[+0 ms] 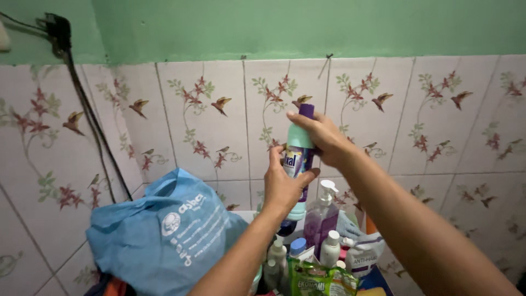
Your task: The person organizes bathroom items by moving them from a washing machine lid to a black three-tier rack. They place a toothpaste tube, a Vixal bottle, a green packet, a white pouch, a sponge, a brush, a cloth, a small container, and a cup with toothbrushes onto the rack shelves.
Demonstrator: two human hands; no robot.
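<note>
I hold a tall pale teal bottle (298, 143) with a purple cap upright in front of the tiled wall. My left hand (282, 185) wraps around the bottle's lower body from the left. My right hand (322, 136) closes over its top, fingers on the purple cap (307, 111). Both forearms reach up from the bottom right of the head view. Below the bottle stands a cluster of toiletries, among them a purple pump bottle (321, 216).
A blue plastic bag (164, 233) bulges at the lower left. Several small white bottles (330, 248) and a green pouch (318, 278) crowd the shelf below. A black cable (90, 118) runs down the tiled wall at left. Green painted wall above.
</note>
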